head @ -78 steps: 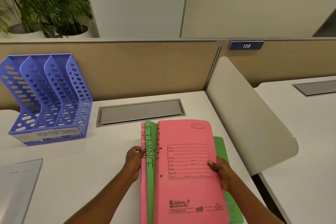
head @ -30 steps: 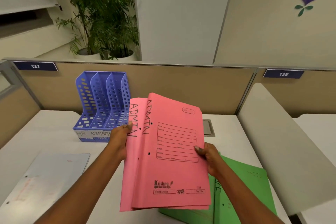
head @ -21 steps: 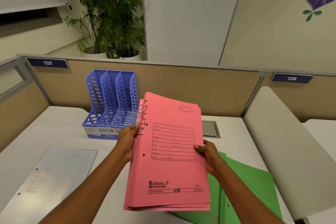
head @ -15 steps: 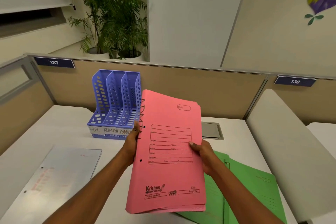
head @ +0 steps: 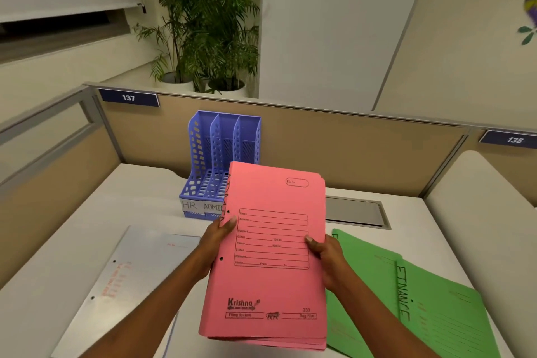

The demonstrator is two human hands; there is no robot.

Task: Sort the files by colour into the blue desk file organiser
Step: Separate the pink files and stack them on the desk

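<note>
I have one view, a head-worn wide-angle, looking forward and down across the desk. It sits close on the left hand and right hand, which grip the pink files at lower centre. The blue organiser is farther off, mid-frame, against the partition. The top of the frame reaches a plant and wall. Straight lines bend at the edges.
</note>
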